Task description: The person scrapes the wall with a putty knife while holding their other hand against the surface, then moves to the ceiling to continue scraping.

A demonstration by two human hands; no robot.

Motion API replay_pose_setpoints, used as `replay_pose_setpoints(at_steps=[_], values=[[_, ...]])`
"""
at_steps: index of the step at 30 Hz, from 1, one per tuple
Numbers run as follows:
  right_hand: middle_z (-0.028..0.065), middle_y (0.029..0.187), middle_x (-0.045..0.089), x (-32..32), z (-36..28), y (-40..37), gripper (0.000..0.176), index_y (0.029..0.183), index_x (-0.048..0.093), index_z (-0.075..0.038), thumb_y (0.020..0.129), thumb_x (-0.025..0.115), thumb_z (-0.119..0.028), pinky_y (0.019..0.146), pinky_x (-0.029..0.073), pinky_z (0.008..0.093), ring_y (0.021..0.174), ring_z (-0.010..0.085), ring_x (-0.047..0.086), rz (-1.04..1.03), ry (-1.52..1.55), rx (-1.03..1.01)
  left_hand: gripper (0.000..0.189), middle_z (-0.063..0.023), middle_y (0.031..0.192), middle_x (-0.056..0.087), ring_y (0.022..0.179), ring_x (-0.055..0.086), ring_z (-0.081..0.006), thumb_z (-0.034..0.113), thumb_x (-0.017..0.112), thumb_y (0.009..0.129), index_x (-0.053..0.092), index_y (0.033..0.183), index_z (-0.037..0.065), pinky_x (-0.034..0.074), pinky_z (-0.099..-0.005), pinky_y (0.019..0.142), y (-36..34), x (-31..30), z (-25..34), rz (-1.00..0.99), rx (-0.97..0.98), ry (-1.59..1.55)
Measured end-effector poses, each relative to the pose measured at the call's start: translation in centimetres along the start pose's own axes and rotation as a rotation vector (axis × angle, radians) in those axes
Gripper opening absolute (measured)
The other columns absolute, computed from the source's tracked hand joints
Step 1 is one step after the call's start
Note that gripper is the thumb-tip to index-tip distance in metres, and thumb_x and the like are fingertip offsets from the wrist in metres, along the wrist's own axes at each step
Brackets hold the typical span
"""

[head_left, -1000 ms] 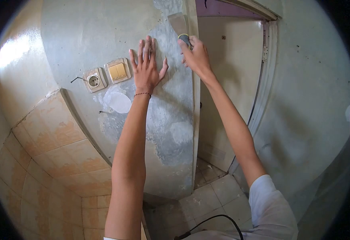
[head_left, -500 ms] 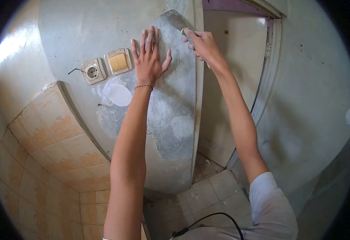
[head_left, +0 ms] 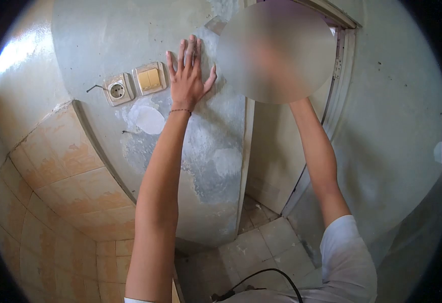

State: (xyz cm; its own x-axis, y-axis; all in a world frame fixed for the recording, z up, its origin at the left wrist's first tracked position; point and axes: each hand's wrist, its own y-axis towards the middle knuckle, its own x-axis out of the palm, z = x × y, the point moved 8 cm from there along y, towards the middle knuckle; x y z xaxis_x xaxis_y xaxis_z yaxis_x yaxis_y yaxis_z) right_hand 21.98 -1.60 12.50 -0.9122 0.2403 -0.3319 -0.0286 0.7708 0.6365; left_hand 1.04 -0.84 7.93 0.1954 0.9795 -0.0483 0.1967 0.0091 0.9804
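Note:
My left hand (head_left: 187, 81) lies flat on the grey wall (head_left: 216, 118), fingers spread, just right of the light switch. A round blur covers my right hand (head_left: 267, 58), so its fingers do not show. The metal blade of a putty knife (head_left: 215, 24) sticks out left of that blur, against the wall near the top. Its handle is hidden, but half a second ago my right hand was wrapped round it. Below my left hand the wall has a rough, scraped-looking area with a white patch (head_left: 150, 120) and a paler grey patch (head_left: 228, 161).
A cream double switch (head_left: 149, 79) and a round socket (head_left: 116, 91) sit left of my hand, a dark wire end beside the socket. The wall ends at a doorway with a pale door (head_left: 269, 151). Orange-stained tiles (head_left: 74, 166) line the lower left. A black cable (head_left: 276, 270) crosses near my body.
My right forearm has shifted a little right and down. The blade remains near the same upper spot, and a blur now covers my right hand. My left hand stays put.

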Motion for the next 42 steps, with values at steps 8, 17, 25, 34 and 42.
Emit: replay_pose_setpoints(at_steps=[8, 17, 25, 34, 42], values=[[-0.0030, 0.066, 0.050, -0.1, -0.2, 0.3, 0.050, 0.103, 0.078, -0.003, 0.102, 0.068, -0.052, 0.043, 0.023, 0.0242, 0.050, 0.0028, 0.035, -0.034, -0.033, -0.038, 0.080, -0.0027, 0.176, 0.031, 0.164, 0.024, -0.0220, 0.054, 0.053, 0.102, 0.037, 0.168, 0.014, 0.007, -0.0544, 0.134, -0.5, 0.1, 0.3, -0.006, -0.001, 0.006], [-0.0023, 0.066, 0.050, 0.8, -1.4, 1.6, 0.050, 0.102, 0.078, -0.002, 0.102, 0.068, -0.051, 0.043, 0.023, 0.0253, 0.048, 0.0037, 0.033, -0.003, 0.008, -0.137, 0.079, -0.0020, 0.176, 0.031, 0.164, 0.023, -0.0209, 0.055, 0.052, 0.102, 0.036, 0.169, 0.016, 0.007, -0.0538, 0.134, -0.8, 0.3, 0.4, -0.013, -0.001, 0.003], [-0.0030, 0.064, 0.048, 0.4, -0.4, 1.2, 0.051, 0.103, 0.078, -0.001, 0.101, 0.069, -0.051, 0.043, 0.026, 0.0258, 0.047, 0.0043, 0.034, -0.016, -0.047, -0.086, 0.080, -0.0016, 0.177, 0.029, 0.164, 0.023, -0.0218, 0.055, 0.051, 0.102, 0.033, 0.170, 0.015, 0.005, -0.0540, 0.134, -0.6, 0.3, 0.2, -0.017, 0.003, -0.006], [0.0022, 0.067, 0.067, -6.9, -3.9, 4.2, 0.049, 0.102, 0.084, -0.004, 0.097, 0.072, -0.052, 0.051, 0.043, 0.0314, 0.052, 0.0101, 0.053, 0.053, -0.325, -0.350, 0.081, -0.0026, 0.177, 0.027, 0.164, 0.022, -0.0219, 0.054, 0.051, 0.102, 0.032, 0.170, 0.015, 0.005, -0.0542, 0.134, -0.5, 0.2, 0.2, -0.027, -0.002, 0.018], [0.0110, 0.079, 0.077, -9.4, -7.7, 8.0, 0.044, 0.110, 0.082, 0.000, 0.094, 0.076, -0.040, 0.066, 0.054, 0.0388, 0.069, 0.0212, 0.068, -0.054, -0.491, -0.321, 0.082, -0.0033, 0.177, 0.027, 0.164, 0.021, -0.0219, 0.053, 0.052, 0.101, 0.032, 0.171, 0.015, 0.005, -0.0545, 0.134, -0.4, 0.4, 0.0, -0.027, -0.002, 0.006]])
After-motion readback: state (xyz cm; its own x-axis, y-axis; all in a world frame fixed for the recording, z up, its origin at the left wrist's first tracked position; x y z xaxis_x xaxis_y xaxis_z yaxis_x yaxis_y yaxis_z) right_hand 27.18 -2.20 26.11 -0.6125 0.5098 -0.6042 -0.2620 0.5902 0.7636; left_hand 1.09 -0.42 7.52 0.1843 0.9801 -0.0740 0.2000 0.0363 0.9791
